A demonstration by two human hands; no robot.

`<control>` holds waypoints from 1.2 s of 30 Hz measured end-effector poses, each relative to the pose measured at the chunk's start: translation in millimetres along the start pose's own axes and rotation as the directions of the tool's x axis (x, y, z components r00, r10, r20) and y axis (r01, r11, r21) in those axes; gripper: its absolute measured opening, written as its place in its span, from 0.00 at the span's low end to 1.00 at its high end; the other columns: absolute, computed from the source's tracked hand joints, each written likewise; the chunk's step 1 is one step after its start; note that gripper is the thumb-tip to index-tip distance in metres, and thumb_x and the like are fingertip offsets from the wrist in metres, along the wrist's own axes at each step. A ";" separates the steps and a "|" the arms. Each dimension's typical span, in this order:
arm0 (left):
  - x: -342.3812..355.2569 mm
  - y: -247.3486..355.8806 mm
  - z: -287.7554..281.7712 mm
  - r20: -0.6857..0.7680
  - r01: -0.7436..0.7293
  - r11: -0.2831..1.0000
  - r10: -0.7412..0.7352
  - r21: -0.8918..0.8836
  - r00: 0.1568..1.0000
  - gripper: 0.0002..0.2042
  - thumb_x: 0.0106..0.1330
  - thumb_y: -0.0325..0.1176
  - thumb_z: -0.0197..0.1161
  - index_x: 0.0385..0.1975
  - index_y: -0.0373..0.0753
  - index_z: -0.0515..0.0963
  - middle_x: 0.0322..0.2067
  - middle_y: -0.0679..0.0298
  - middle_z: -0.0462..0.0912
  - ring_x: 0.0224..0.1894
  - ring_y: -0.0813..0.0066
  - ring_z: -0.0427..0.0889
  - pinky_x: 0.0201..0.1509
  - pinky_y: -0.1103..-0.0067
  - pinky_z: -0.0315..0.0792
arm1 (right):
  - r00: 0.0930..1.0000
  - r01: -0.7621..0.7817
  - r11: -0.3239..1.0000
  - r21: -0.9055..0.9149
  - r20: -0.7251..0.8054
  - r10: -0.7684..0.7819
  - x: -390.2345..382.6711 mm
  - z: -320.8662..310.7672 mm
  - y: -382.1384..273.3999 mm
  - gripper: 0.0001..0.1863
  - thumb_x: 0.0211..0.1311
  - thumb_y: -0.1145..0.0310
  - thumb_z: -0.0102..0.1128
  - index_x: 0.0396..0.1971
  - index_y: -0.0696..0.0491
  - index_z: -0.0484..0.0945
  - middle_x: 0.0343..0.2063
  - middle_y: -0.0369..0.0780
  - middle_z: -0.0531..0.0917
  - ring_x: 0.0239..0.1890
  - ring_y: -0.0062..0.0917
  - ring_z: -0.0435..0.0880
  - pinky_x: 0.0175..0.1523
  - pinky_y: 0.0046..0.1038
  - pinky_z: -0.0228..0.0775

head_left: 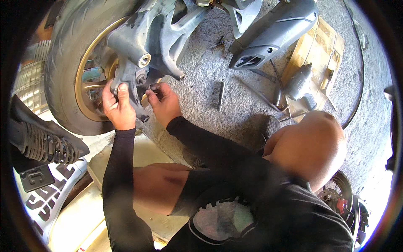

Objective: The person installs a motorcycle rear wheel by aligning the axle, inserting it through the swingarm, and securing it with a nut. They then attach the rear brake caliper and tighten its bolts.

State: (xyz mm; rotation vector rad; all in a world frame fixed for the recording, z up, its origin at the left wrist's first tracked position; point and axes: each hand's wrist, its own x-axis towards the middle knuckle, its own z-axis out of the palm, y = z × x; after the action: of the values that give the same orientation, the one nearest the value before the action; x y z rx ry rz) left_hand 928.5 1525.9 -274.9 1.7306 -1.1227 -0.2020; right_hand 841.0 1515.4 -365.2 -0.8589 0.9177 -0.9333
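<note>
In front of me stands a motorcycle rear wheel [63,71] with a black tyre and a gold rim. Beside it is a grey cast metal swingarm [157,38]. My left hand [119,108] is closed round the lower end of a dark metal bracket [126,75], thumb on its near face and fingers toward the wheel. Just right of the bracket, below its bolt [141,80], my right hand [166,104] has thumb and fingers pinched together. Whatever sits between those fingertips is too small to make out.
A steel socket extension [221,95] lies on the rough concrete. A grey exhaust muffler [277,33] lies beyond it, beside cardboard [315,42] holding an impact wrench [300,82]. A coil-spring shock absorber [48,145] is at left. A black hose [361,84] curves along the right.
</note>
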 end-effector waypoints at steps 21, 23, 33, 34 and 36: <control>-2.5 -1.3 -2.8 0.012 0.008 1.000 -0.008 -0.009 1.000 0.18 0.67 0.31 0.61 0.52 0.29 0.70 0.46 0.59 0.77 0.46 0.74 0.75 0.53 0.79 0.68 | 0.997 0.044 0.993 -0.106 -0.064 -0.051 13.3 14.8 -6.6 0.18 0.59 0.66 0.67 0.41 0.62 0.72 0.28 0.46 0.85 0.31 0.27 0.86 0.37 0.27 0.76; -2.4 -0.4 -2.1 0.014 0.014 1.000 -0.014 -0.020 1.000 0.18 0.67 0.31 0.61 0.52 0.29 0.70 0.46 0.59 0.77 0.46 0.75 0.75 0.53 0.79 0.68 | 0.997 0.010 0.992 -0.125 -0.079 -0.020 12.7 17.3 -5.7 0.17 0.59 0.66 0.66 0.39 0.62 0.73 0.28 0.47 0.85 0.30 0.27 0.86 0.36 0.27 0.76; -2.1 2.3 -2.2 0.025 0.019 1.000 -0.019 0.000 0.999 0.18 0.68 0.31 0.61 0.53 0.29 0.69 0.46 0.59 0.77 0.46 0.75 0.75 0.53 0.79 0.69 | 0.996 -0.010 0.988 -0.152 -0.092 -0.004 16.0 22.6 5.4 0.19 0.65 0.58 0.61 0.29 0.61 0.73 0.20 0.41 0.80 0.21 0.21 0.79 0.29 0.26 0.72; -2.0 2.1 -1.9 0.019 0.008 1.000 -0.009 0.016 1.000 0.18 0.68 0.31 0.61 0.53 0.29 0.69 0.46 0.59 0.77 0.46 0.75 0.75 0.53 0.79 0.69 | 0.997 -0.057 0.991 -0.125 -0.067 0.049 17.7 22.9 8.6 0.19 0.65 0.57 0.60 0.29 0.61 0.73 0.19 0.40 0.79 0.20 0.21 0.78 0.28 0.26 0.71; -1.7 1.6 -1.2 0.020 0.020 1.000 -0.020 -0.015 1.000 0.18 0.67 0.31 0.61 0.53 0.29 0.69 0.46 0.59 0.77 0.46 0.75 0.75 0.53 0.79 0.69 | 0.996 -0.091 0.993 -0.070 -0.031 0.089 22.4 24.1 14.9 0.20 0.67 0.55 0.57 0.28 0.60 0.74 0.18 0.38 0.78 0.18 0.19 0.75 0.26 0.25 0.69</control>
State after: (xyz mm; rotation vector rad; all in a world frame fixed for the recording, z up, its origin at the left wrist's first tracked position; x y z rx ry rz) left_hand 927.4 1527.9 -273.6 1.7306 -1.1160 -0.2395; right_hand 874.0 1504.9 -375.7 -0.8600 1.0107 -0.8408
